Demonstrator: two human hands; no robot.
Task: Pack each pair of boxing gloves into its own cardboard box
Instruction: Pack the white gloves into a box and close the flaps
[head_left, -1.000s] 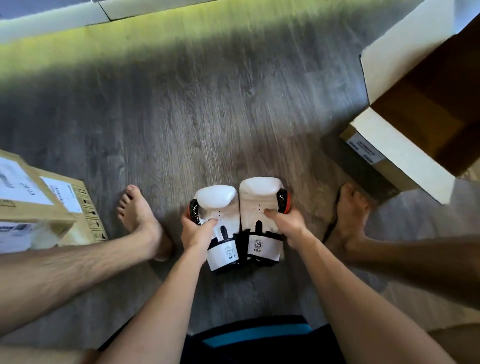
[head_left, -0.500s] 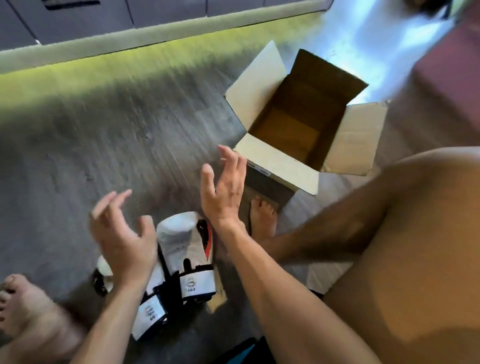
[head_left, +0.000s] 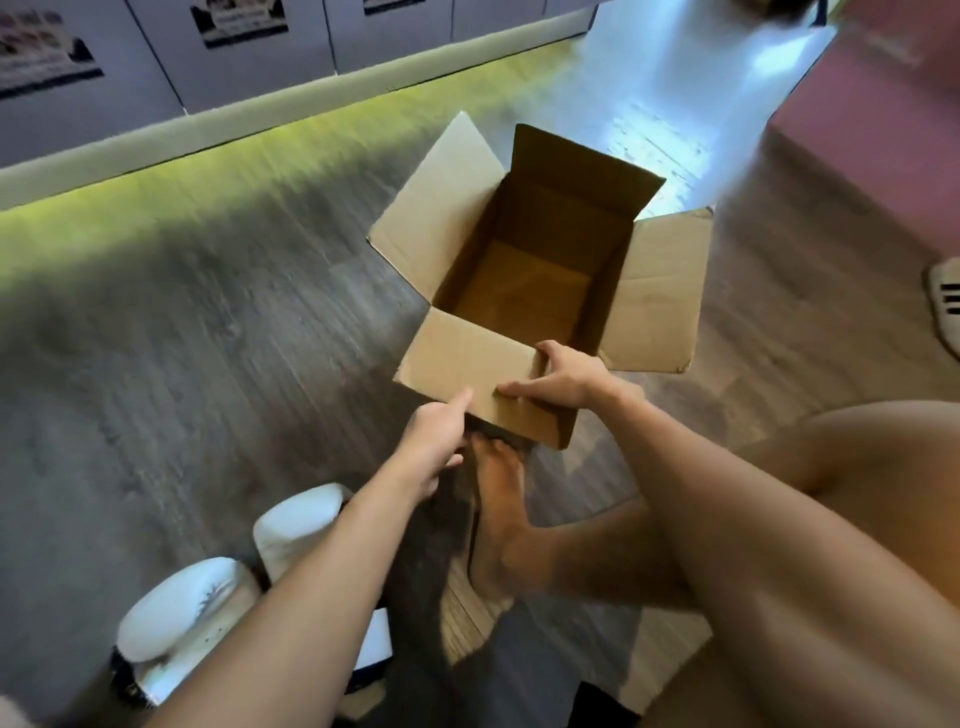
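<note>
The cardboard box (head_left: 550, 218) stood open on the floor (head_left: 208, 322). The right hand (head_left: 566, 382) kept a clenched grip on the box's near flap. The left hand (head_left: 434, 441) touched that flap's edge with one straight digit; grip undeterminable. The boxing gloves (head_left: 182, 618) lay near-left of the box.

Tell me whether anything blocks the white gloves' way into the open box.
Nothing visible blocks it. The box is open, its inside bare. Between it and the gloves on the floor lie only a bare foot and the near flap, which the right hand grips and the left hand touches.
</note>
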